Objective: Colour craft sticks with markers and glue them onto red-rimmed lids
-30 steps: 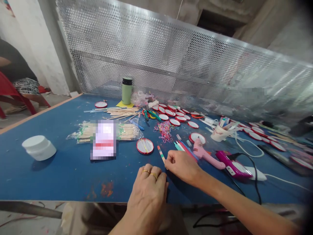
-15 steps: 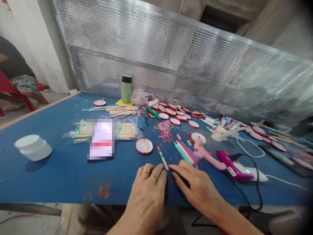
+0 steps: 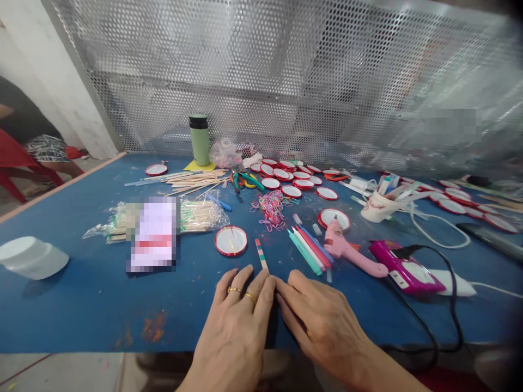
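Observation:
A flat wooden craft stick (image 3: 260, 253) with red, dark and green bands lies on the blue table, pointing away from me. My left hand (image 3: 241, 316), with two gold rings, has its bent fingers at the near end of the stick and covers that end. My right hand (image 3: 322, 316) is closed, its thumb and index finger pressed together against my left fingertips; whatever is between them is hidden. Just beyond the stick is a round red-rimmed white disc (image 3: 231, 241) with a yellow strip across it. Capped coloured pens (image 3: 306, 250) lie to the right.
A pink glue gun (image 3: 353, 256) rests near a purple power strip (image 3: 408, 269) with cables. Small rubber bands (image 3: 273, 209), pliers (image 3: 245, 182) and several red-rimmed discs (image 3: 281, 174) lie farther back. Bagged sticks (image 3: 204, 215), a white jar (image 3: 35, 258) and a green bottle (image 3: 200, 141) are leftward.
My hands have come together at the stick's near end, which is now covered. The right fingertips now touch the left ones. The camera view has shifted slightly.

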`<state>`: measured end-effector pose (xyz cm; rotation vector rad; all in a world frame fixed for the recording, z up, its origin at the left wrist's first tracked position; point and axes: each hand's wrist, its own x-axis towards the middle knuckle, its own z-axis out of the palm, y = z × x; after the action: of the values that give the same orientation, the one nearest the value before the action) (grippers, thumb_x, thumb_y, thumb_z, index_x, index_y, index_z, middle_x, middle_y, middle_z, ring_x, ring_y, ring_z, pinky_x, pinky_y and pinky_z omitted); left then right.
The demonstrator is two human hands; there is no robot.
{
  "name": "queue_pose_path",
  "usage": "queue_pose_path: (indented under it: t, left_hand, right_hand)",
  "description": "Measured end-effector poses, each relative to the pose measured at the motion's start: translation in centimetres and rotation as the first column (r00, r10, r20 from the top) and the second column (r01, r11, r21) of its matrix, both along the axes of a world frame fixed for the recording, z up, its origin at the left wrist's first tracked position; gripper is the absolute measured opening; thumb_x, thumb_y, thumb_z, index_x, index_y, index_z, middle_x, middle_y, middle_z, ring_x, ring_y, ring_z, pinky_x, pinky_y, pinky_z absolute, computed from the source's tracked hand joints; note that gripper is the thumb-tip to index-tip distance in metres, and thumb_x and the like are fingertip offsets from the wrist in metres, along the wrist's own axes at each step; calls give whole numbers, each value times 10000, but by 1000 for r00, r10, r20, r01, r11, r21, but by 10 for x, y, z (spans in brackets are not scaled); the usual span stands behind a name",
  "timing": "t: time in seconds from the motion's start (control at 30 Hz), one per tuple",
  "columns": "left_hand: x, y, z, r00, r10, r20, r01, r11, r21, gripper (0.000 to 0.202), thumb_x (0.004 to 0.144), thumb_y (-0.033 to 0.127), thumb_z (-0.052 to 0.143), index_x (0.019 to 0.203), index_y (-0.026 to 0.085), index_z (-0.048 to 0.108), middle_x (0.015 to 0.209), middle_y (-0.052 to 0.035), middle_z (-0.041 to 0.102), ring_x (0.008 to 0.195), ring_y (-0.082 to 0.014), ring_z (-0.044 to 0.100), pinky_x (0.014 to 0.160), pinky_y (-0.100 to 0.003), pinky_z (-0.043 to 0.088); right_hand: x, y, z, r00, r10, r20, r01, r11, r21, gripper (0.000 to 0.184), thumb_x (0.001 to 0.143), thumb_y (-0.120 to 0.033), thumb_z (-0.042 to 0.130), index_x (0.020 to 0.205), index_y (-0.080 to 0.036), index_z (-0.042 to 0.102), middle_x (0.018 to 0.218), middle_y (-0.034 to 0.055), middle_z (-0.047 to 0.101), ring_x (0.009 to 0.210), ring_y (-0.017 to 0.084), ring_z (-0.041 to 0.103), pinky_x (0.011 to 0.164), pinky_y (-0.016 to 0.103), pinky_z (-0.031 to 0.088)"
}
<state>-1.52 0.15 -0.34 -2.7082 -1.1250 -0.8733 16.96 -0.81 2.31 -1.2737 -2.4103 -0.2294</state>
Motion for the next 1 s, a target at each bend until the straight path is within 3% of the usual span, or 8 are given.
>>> queue_pose_path:
  t: [0.17,0.57,0.7,0.87,1.0]
  left_hand:
    - [-2,3,2,999,-21,-40,23,999,39,484,904,254,487,1352,75,524,1392,-92,582,1276,-306,485,1033,-433,348]
    - [-2,6,5,997,-27,-78,32,997,65,530,877,301,514,1376,120,506,1396,-71,580,1293,-303,486,1020,-442,370]
    - [-2,5,3,994,-34,-106,40,997,59,590,883,337,516,1415,89,463,1425,-88,549,1326,-324,451,1063,-453,336]
    - [-3,2,-5,995,-45,-91,45,999,-6,725,871,272,536,1505,26,285,1419,-138,548,1393,-324,369,1118,-460,304]
    - [-4,3,-6,996,-42,-79,41,999,-12,713,878,295,535,1499,31,305,1422,-154,540,1361,-316,411,1097,-444,337]
  right_hand:
    - [-1,2,-2,1000,18,3,-19,998,67,261,963,-114,407,850,-164,637,713,37,559,588,148,499,548,290,353]
    - [2,1,-7,999,32,-33,-30,997,68,242,931,-83,439,823,-164,640,710,46,562,619,170,487,568,319,332]
    - [2,0,-6,1000,25,-7,-24,996,84,255,932,-83,425,818,-156,642,717,53,568,615,170,494,564,325,334]
    - [3,-1,-4,998,23,56,-27,997,77,265,962,-126,408,1040,-116,661,720,50,571,602,155,509,556,314,351]
    - [2,-1,-3,998,9,61,-14,997,79,283,973,-152,402,1102,-119,652,719,45,563,588,146,504,545,307,346]
